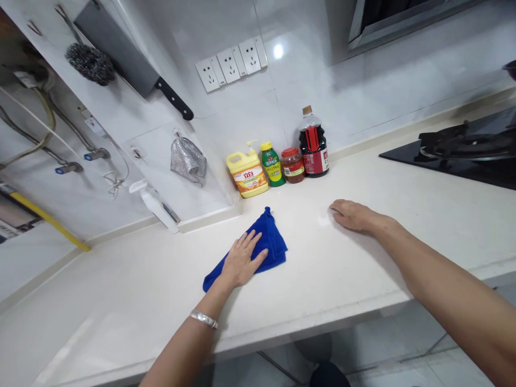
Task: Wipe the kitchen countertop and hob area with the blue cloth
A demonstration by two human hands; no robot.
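My left hand lies flat on a blue cloth, its fingers spread and pressing down on the fabric. The cloth is spread on the white countertop, with one corner pointing toward the bottles by the wall. To the right, my right hand rests on the bare counter, palm down, holding nothing; its fingers are stretched out and lie close together. A silver bracelet circles my left wrist.
Against the wall stand a yellow detergent jug, a green bottle, a red-lidded jar and a dark sauce bottle. A gas stove is at right. A cleaver hangs at upper left, above a white handheld device.
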